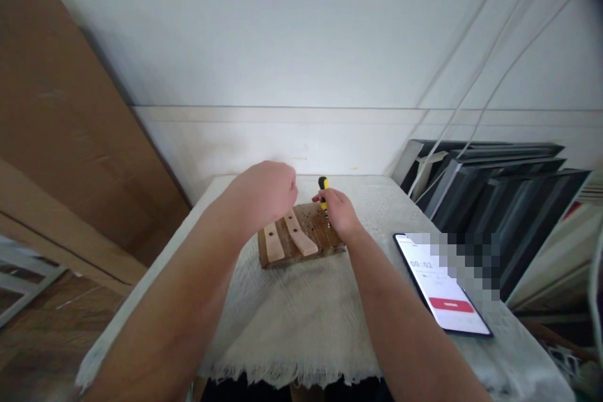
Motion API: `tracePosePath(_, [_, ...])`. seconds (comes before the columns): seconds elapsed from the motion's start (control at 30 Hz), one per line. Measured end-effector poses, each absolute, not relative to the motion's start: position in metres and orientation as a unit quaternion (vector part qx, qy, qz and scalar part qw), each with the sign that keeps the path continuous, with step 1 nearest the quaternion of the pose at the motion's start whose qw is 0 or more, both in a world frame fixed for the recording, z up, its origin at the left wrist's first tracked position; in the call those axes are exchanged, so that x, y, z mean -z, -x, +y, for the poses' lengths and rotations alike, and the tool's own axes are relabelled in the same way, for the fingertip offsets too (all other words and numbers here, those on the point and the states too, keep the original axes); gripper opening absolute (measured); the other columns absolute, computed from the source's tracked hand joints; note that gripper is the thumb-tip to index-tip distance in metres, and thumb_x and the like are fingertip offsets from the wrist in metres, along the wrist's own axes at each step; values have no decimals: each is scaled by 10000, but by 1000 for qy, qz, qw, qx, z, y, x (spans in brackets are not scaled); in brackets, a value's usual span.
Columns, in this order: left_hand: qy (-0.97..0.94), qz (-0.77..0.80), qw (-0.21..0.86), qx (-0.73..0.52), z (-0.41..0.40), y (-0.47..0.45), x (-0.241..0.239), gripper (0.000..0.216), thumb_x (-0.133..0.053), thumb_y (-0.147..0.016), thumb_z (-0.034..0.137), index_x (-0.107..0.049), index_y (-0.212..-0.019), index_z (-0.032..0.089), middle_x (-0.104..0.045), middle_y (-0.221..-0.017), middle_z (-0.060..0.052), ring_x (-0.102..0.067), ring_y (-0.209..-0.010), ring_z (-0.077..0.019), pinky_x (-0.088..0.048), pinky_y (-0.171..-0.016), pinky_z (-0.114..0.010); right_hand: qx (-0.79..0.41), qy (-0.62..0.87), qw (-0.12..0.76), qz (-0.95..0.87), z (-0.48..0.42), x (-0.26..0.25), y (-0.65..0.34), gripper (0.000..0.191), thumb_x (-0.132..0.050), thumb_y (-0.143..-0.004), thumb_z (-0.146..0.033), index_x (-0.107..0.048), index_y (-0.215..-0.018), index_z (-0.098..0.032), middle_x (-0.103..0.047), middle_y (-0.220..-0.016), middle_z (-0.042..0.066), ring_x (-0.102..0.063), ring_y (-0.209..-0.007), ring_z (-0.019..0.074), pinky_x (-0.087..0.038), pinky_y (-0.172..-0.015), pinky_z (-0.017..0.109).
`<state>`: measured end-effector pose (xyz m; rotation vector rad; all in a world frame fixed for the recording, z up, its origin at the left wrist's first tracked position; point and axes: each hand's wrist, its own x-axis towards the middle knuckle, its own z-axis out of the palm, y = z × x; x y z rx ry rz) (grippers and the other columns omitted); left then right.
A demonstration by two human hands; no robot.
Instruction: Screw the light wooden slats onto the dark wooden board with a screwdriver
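Note:
A brown wooden block (330, 237) with small dark holes lies on the cloth-covered table. Two pale wooden strips rest on its left part: a shorter strip (274, 248) and a curved strip (302, 240), each with dark round spots. My right hand (341, 212) grips a black-and-yellow screwdriver (323, 184), held roughly upright over the block's right side, its shaft pointing down. Above the back left of the block, my left hand (269, 191) is closed in a fist. Its fingertips are turned away, so whatever it holds is hidden. It covers the strips' upper ends.
A phone (450, 304) showing a timer lies right of my right forearm. Dark flat panels (509, 201) lean beyond the table's right side, with white cables (464, 103) hanging there. A large cardboard box (85, 119) stands at left. The fringed cloth (301, 333) reaches the near edge.

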<state>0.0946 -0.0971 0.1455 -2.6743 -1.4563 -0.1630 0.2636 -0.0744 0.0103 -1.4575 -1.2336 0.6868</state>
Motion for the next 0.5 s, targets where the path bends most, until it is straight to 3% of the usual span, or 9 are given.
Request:
tracePosePath(0.07, [850,-525,39,19,-89,-89,-130,253,-473,-837,317,-662,-805,153,-684,-753,-104,-614,-660,-195,-377,-564,-259,-300,637,503,-501,-70,-6,-266,316,-391,-783,-407,-611,-693,-199,-629,-747,40,-536,-798,201,-368,-695,299])
tracePosePath(0.13, [820,-570,34,41,-78,-80,-108,250,-511,-811,315,-629,-971,164,-702,-868,-128,-647,-769,-239,-402,-592,-272,-306,649,487,-497,-67,-2,-268,297,-417,-773,-411,-598,-675,-196,-619,-703,43,-534,-745,201,-362,-652,298])
tracePosePath(0.23, [800,-595,-23,73,-64,-67,-70,440,-523,-819,406,-518,-1171,140,-694,-937,-160,-657,-824,-273,-427,-612,-295,-316,670,473,-477,-65,2,-268,355,-380,-798,-445,-585,-660,-190,-604,-645,49,-527,-645,193,-352,-581,296])
tracePosePath(0.37, [807,-555,-79,185,-55,-53,-31,476,-547,-821,429,-478,-1208,161,-671,-1035,-128,-643,-893,-239,-452,-714,-295,-321,670,470,-478,-64,8,-269,327,-445,-786,-431,-582,-605,-196,-598,-616,38,-522,-640,187,-334,-581,285])
tracePosePath(0.5, [789,-547,-146,238,-44,-43,-13,552,-550,-819,351,-400,-1314,162,-673,-1028,-96,-642,-833,-207,-457,-711,-288,-321,673,478,-465,-60,13,-273,333,-504,-766,-376,-555,-489,-198,-585,-558,51,-515,-641,190,-315,-605,291])
